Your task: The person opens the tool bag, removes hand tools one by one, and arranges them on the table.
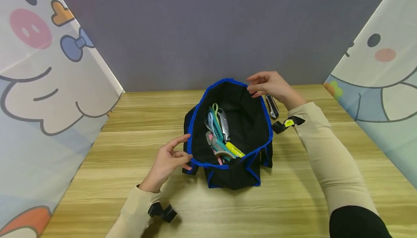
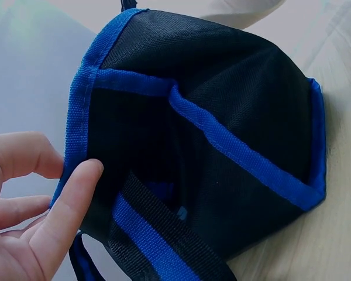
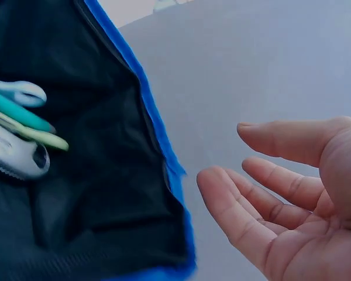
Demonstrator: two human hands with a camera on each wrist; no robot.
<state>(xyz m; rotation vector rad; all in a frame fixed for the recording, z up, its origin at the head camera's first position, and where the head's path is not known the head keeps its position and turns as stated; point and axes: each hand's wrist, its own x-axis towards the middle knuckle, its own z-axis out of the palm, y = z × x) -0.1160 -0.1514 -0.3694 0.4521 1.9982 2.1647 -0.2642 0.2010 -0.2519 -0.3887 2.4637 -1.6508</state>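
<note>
A black tool bag (image 1: 242, 122) with blue trim stands with its mouth spread wide. Inside, toward its left, lie scissors (image 1: 210, 121), a silver-grey tool (image 1: 223, 124), a yellow highlighter (image 1: 235, 150) and several teal and pink items. My left hand (image 1: 167, 160) pinches the blue rim on the bag's left side; the left wrist view shows the thumb and fingers on the edge (image 2: 76, 132). Near the far right corner, my right hand (image 1: 270, 86) has its fingers loosely spread. The right wrist view shows it apart from the rim, holding nothing (image 3: 275, 205).
A dark utility knife (image 1: 272, 107) lies on the wooden table (image 1: 143, 122) right of the bag, below my right wrist. A grey panel (image 1: 211, 31) rises behind the table. Cartoon-printed sheets (image 1: 65, 86) flank both sides.
</note>
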